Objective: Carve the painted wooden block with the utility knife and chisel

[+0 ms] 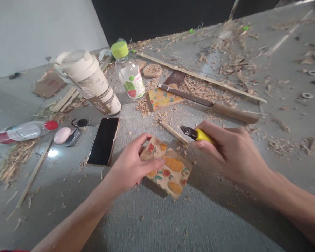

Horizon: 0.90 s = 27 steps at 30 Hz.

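Presently, L hand (pixel 132 161) grips patterned block (pixel 170 171) by its L end, over grey work surface (pixel 147 225); R hand (pixel 231 150) wrapped round yellow-handled cutter (pixel 202 135), apart from block. Pencil (pixel 173 131) on surface nr cutter; phone (pixel 103 141) L of L hand.

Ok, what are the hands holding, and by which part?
Left hand: the patterned block, by its left end. Right hand: the yellow cutter, by its handle.
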Each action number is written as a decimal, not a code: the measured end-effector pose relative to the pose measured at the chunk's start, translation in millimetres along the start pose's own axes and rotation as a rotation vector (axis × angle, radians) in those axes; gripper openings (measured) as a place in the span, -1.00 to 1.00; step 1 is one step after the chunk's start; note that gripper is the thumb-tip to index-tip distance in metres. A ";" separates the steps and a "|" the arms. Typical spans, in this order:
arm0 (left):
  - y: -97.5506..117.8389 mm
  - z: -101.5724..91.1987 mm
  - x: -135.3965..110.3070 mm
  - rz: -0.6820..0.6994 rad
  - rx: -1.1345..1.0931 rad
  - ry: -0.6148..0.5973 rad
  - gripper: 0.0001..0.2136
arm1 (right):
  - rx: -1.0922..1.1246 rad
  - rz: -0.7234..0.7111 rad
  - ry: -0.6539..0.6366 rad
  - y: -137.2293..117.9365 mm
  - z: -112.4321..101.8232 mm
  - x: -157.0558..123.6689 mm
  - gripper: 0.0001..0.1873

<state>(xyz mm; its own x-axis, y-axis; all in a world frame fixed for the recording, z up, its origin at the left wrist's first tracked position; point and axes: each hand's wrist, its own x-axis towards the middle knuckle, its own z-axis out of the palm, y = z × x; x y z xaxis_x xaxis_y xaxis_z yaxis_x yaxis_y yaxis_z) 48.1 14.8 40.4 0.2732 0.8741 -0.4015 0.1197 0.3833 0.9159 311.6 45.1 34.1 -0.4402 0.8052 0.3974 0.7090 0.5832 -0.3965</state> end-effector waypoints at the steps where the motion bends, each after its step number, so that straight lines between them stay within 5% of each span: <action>1: 3.3 -4.3 0.2 0.017 0.036 -0.025 -0.71 | 0.022 -0.019 -0.015 1.2 -0.1 0.1 -0.46; 9: 11.0 -19.8 -6.1 0.011 0.119 -0.117 -0.48 | -0.123 -0.209 -0.104 3.3 3.5 -5.6 -0.45; 17: 16.4 -27.2 -5.7 0.057 0.309 -0.071 -0.80 | -0.174 -0.244 -0.152 1.7 6.3 -5.8 -0.50; 27: -14.0 -4.3 -3.4 0.102 -0.270 0.012 -0.69 | -0.163 -0.145 -0.034 0.1 6.1 -5.6 -0.45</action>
<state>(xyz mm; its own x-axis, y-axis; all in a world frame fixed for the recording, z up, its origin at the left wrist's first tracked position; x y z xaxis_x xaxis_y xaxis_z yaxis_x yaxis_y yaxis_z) 41.3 7.8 28.9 0.2596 0.9152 -0.3083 -0.1668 0.3569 0.9191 310.8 41.4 26.8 -0.5607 0.7186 0.4113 0.7153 0.6706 -0.1966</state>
